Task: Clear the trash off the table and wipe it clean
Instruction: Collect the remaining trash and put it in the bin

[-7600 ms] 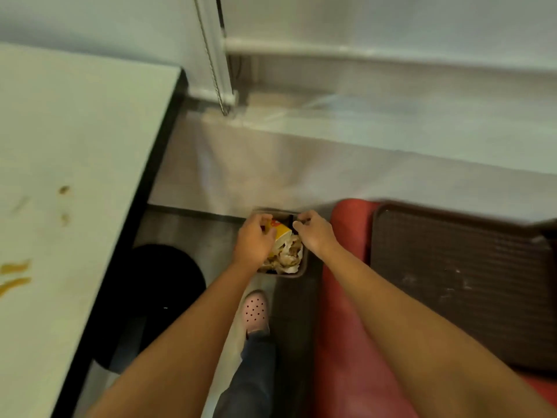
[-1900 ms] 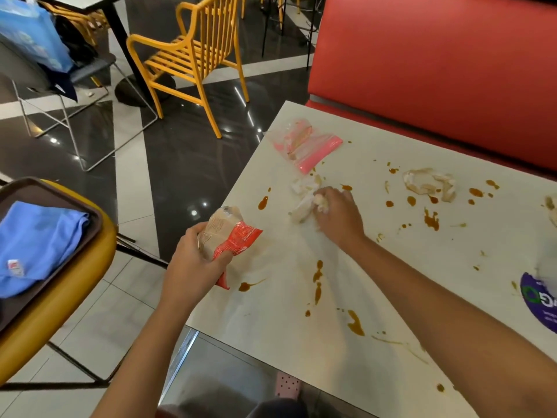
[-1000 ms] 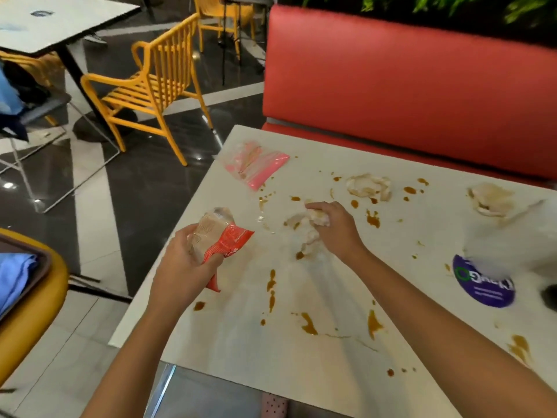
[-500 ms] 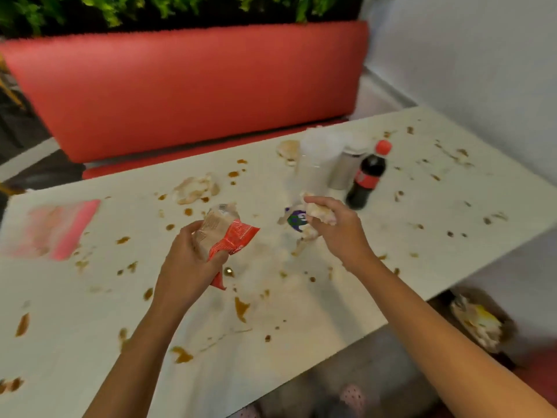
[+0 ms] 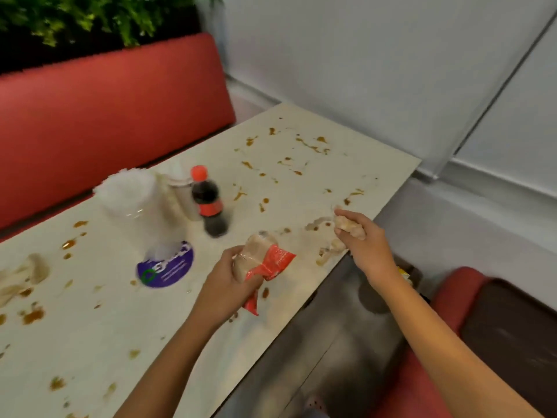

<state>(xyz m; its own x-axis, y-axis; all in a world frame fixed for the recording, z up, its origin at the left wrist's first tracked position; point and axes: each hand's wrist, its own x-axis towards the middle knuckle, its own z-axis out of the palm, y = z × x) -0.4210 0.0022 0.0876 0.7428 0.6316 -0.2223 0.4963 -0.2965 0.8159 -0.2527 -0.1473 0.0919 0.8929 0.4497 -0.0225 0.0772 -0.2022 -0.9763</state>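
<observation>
— Well, what have I got hold of?

— Your left hand [image 5: 229, 285] is curled round a crumpled wrapper [image 5: 265, 260], clear with a red printed end, and holds it just above the bench [image 5: 90, 342] near its front edge. Your right hand [image 5: 366, 244] is at the bench's right edge, fingers and thumb pinched on a wad of stained tissue [image 5: 346, 227].

— And what trash lies on the bench?

— A few tissue scraps [image 5: 330, 250] lie at the edge, just below your right hand. Another crumpled tissue [image 5: 22, 276] lies at the far left, partly cut off by the frame. Brown sauce stains [image 5: 307, 144] are spattered over most of the top, all the way to the far corner by the wall.

— Is anything standing?

— A cola bottle [image 5: 209, 203] with a red cap stands upright near the middle. Just beside it on the left is what looks like a metal can [image 5: 184, 200], and then a clear plastic cup [image 5: 135, 200]. The cup is too blurred for me to say which way up it is. It stands at the rim of a round purple sticker [image 5: 165, 268] on the bench top.

— What's around the bench?

— A red padded seat back [image 5: 105, 110] runs along the far side, with green plants [image 5: 90, 16] above it. At your right, a brown tray [image 5: 509, 336] lies on a red seat [image 5: 416, 375]. Behind your right forearm a dark bin [image 5: 414, 271] shows on the floor, mostly hidden.
</observation>
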